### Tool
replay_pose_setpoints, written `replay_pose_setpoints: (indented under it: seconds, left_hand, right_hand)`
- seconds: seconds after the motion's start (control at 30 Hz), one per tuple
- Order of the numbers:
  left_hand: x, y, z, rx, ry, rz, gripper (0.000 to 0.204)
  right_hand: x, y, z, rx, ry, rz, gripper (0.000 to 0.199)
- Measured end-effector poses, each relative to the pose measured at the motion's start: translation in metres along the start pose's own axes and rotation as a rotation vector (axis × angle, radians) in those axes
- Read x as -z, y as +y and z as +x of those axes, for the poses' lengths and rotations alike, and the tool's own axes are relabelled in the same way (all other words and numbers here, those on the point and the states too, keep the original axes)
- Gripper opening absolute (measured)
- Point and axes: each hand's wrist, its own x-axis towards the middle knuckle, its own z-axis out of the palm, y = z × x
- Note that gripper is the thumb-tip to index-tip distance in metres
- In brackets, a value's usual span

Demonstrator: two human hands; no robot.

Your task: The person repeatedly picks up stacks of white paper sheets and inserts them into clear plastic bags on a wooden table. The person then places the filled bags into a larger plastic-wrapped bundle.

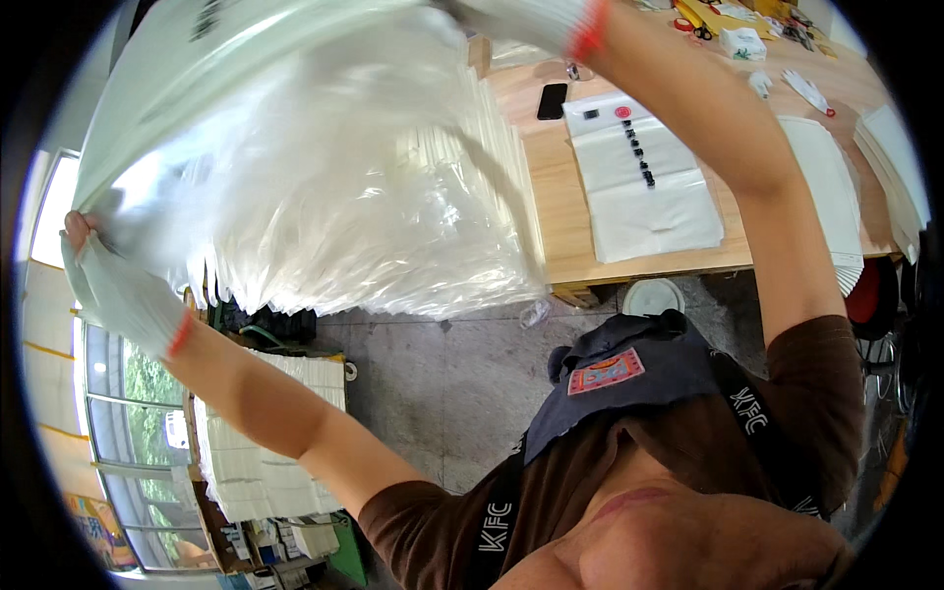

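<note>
A large, thin, milky plastic bag (265,49) with a dark printed mark is raised and spread between my two hands. My left hand (123,285), in a white glove with bare fingertips and a red cuff, pinches the bag's edge at the far left. At the top, my right hand (531,20), gloved the same way, grips the bag's other side; its fingers are blurred and partly cut off by the picture's edge. Below the raised bag lies a thick stack of clear, shiny plastic bags (393,216), overhanging the table's front edge.
On the wooden table (551,206), right of the stack, lie a black phone (553,101) and a flat white printed bag (644,211). Farther right are white sheets (821,187), a loose glove (808,92) and a tissue pack (742,44). White bundles (265,433) stand at my lower left.
</note>
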Motion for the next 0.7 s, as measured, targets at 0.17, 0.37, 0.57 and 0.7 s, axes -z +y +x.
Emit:
replay_pose_setpoints:
  seconds: [0.17, 0.37, 0.57, 0.7]
  left_hand:
    - [0.059, -0.120, 0.068, -0.160, -0.689, 1.566, 0.037]
    - [0.045, -0.222, -0.195, 0.535, 0.259, -0.126, 0.054]
    - [-0.024, -0.216, -0.550, 0.836, -0.851, -0.039, 0.014]
    - [-0.156, -0.096, -0.547, 0.157, -1.152, -0.146, 0.018]
  right_hand:
    - [-0.029, 0.000, 0.076, -0.112, -0.208, 0.052, 0.036]
    - [0.016, 0.022, -0.053, -0.266, -0.197, -0.085, 0.035]
    - [0.092, 0.113, -0.239, -0.680, 0.256, -0.107, 0.039]
    - [0.126, 0.170, -0.361, -0.812, 0.761, 0.075, 0.035]
